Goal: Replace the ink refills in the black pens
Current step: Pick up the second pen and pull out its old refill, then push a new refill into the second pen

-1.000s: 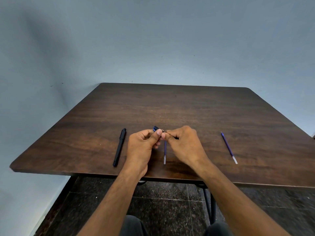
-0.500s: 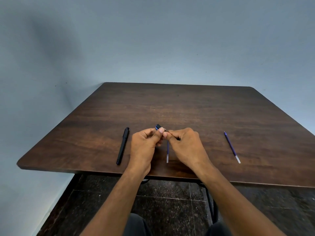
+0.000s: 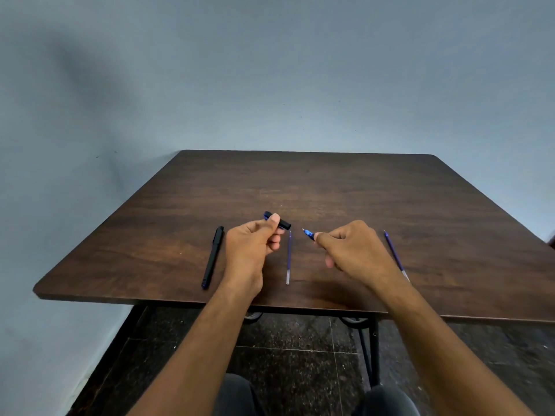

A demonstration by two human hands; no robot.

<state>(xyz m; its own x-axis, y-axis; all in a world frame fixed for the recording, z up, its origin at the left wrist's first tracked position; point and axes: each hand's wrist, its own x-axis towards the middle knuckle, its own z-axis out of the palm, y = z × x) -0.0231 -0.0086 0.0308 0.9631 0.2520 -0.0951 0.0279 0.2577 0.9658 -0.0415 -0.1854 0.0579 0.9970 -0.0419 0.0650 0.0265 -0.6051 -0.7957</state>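
Note:
My left hand [image 3: 250,247] pinches a short black pen cap [image 3: 283,224] with a blue end, held just above the table. My right hand [image 3: 353,252] grips the rest of that pen, and only its blue tip section [image 3: 308,234] with the metal point sticks out to the left. A gap separates cap and tip. A second black pen [image 3: 212,257] lies capped on the table left of my left hand. One blue refill [image 3: 288,257] lies between my hands. Another blue refill [image 3: 393,250] lies right of my right hand, partly hidden by my wrist.
The dark wooden table [image 3: 330,187] stands against a pale blue wall. Its near edge runs below my forearms. Black metal legs [image 3: 371,349] and a dark tiled floor show underneath, with my knees at the bottom.
My hands, close together before, have moved apart. The cap has come off the pen and stays in my left hand, while my right hand has drawn the pen to the right.

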